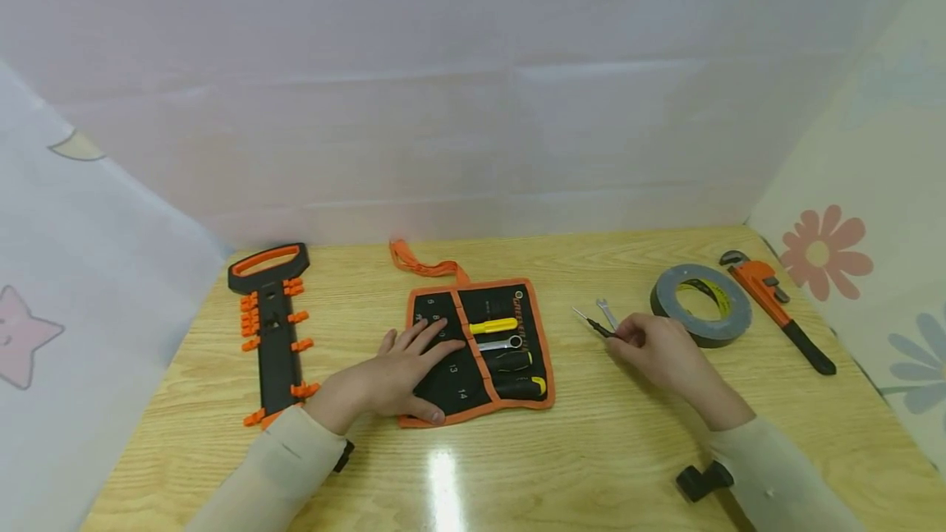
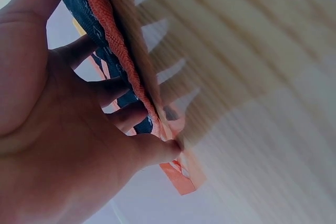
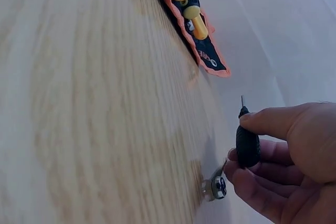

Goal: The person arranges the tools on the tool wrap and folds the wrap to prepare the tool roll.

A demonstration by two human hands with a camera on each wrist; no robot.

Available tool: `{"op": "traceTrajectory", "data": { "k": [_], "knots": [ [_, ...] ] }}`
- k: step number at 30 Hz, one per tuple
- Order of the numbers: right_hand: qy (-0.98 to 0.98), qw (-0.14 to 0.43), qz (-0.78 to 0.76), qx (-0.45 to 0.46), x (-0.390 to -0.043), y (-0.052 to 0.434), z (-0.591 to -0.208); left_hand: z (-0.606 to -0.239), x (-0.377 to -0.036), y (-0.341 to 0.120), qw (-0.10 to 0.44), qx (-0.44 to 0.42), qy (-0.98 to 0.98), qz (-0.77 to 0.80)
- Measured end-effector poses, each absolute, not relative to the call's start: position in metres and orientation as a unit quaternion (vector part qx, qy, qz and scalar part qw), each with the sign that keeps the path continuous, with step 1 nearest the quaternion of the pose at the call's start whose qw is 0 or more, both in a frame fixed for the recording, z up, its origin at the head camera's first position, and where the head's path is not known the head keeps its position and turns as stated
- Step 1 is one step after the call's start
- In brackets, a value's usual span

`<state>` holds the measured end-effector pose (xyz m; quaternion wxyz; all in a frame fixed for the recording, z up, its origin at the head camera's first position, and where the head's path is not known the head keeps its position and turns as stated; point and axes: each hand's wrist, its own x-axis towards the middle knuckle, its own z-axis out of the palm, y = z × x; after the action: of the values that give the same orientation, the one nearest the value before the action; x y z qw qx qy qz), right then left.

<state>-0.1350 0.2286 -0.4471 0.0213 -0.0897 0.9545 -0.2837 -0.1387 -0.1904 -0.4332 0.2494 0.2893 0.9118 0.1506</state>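
My left hand (image 1: 392,374) rests with spread fingers on the numbered left half of a black tool pouch (image 1: 461,380) with orange edging. In its right half sit a yellow-handled tool (image 1: 493,325), a ring-ended wrench (image 1: 515,341) and black-and-yellow handles (image 1: 521,387). To the right of the pouch, my right hand (image 1: 661,351) pinches a small black screwdriver (image 3: 248,142) between thumb and fingers, its thin shaft pointing away from the hand. A small silver wrench (image 1: 606,313) lies on the table just beyond the fingertips.
A roll of grey tape (image 1: 670,302) lies right of my right hand, with an orange pipe wrench (image 1: 769,294) beyond it. At the left lies a black rack (image 1: 278,351) with orange clips. The pouch's orange strap (image 1: 424,267) trails toward the back wall.
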Motion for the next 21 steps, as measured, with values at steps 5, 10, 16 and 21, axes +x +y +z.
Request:
{"op": "traceTrajectory", "data": {
  "k": [5,10,16,21],
  "knots": [
    [0.949,0.015,-0.295,-0.106,-0.14,0.222,-0.446,-0.434,-0.139,-0.19,0.247,0.29,0.912,0.15],
    [0.944,-0.001,-0.306,-0.121,-0.144,0.214,-0.444,-0.435,-0.14,-0.19,0.243,0.294,0.912,0.148],
    [0.938,-0.013,-0.32,-0.136,-0.15,0.205,-0.44,-0.435,-0.141,-0.19,0.245,0.295,0.912,0.146],
    [0.933,-0.006,-0.328,-0.149,-0.156,0.197,-0.438,-0.435,-0.14,-0.19,0.248,0.291,0.913,0.143]
  ]
}}
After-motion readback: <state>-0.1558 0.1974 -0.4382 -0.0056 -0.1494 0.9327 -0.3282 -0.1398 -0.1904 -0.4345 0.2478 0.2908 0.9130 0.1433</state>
